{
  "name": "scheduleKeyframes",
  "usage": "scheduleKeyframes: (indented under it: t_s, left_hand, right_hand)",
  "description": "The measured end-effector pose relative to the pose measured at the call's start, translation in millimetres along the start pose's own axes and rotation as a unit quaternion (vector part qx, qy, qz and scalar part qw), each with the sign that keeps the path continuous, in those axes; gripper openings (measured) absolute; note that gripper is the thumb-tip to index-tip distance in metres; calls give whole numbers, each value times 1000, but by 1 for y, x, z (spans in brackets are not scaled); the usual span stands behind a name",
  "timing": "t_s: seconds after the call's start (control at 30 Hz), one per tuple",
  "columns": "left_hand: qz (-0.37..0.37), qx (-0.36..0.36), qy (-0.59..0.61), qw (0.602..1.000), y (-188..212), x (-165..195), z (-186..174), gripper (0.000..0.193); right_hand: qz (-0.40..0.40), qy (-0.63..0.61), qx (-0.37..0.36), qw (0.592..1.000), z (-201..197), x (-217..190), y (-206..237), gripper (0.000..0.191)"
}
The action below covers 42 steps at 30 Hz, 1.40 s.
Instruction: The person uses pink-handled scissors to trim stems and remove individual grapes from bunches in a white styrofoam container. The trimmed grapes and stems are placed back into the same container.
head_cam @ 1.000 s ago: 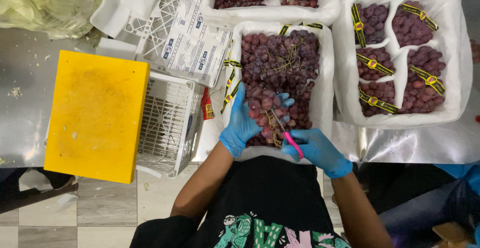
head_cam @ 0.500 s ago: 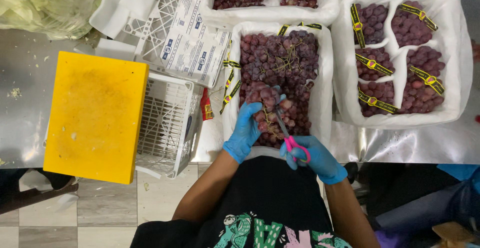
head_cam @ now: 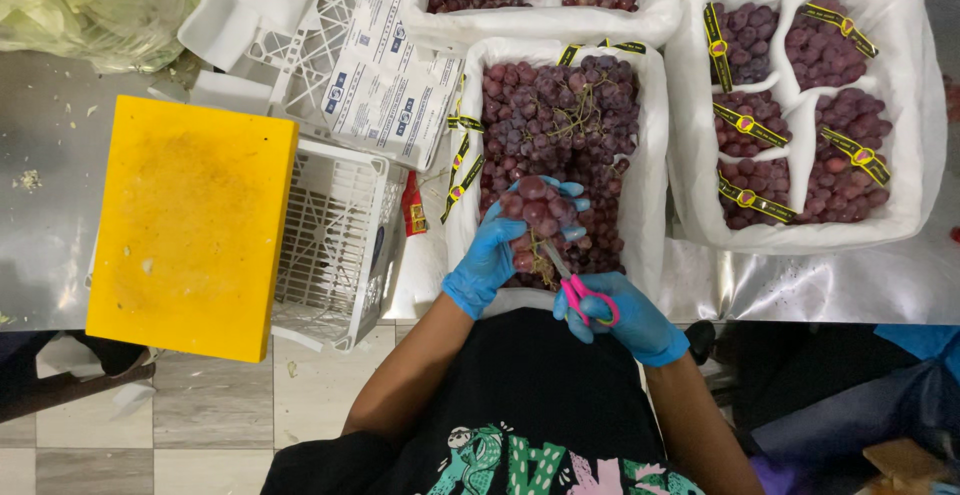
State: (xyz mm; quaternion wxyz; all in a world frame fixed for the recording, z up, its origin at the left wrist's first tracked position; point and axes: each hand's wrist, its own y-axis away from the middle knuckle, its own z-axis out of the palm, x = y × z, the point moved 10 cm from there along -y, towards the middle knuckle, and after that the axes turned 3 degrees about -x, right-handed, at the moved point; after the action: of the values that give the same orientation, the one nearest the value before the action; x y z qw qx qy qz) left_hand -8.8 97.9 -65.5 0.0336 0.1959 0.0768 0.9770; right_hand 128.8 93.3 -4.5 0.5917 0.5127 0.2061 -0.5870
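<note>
Three white foam boxes of red grapes are seen from the head camera on a steel table [head_cam: 60,255], with pale floor tiles [head_cam: 200,415] showing below its near edge. A yellow cutting board [head_cam: 190,225] is laid over a white plastic crate [head_cam: 340,245] toward nine o'clock, and printed cartons [head_cam: 390,85] are stacked at eleven o'clock. The middle box [head_cam: 655,155] is filled with loose grapes, while the box at two o'clock [head_cam: 910,105] is packed with banded bunches. A grape bunch [head_cam: 535,210] is gripped by the left hand [head_cam: 490,260], blue-gloved, its fingers curled around the fruit just above the near edge of the middle box. The bunch's long axis is run from twelve to six o'clock, stem end downward. Pink-handled scissors [head_cam: 575,290] are held in the gloved right hand [head_cam: 625,320], fingers through the loops, blades pointed toward eleven o'clock at the stem.
</note>
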Motion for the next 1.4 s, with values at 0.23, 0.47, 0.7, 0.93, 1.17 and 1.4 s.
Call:
scheduleKeyframes:
  t_s: [0.23,0.47,0.7,0.93,1.17,1.4]
  left_hand:
    - [53,-12,107,993,-15,-3,-2,51]
    - [113,-275,332,895,-5,28,42,38]
    - [95,39,91,991,-12,31,33,54]
    - [88,-32,164,982,-23,9,-9,31]
    - [69,-2,151,986,-21,12,9,43]
    - [81,27,148,985,-21,15,5,46]
  right_hand:
    - [31,60,101,993,-11,6,1,28]
    - [81,115,61,988,5,-17,15,20]
    - [107,131,55,984,11,-26,11,22]
    - [112,126,75,983,5,-24,13,23]
    - [121,129,87,980,-2,-25,14,24]
    - [113,117,82,983,-2,-26,16,25]
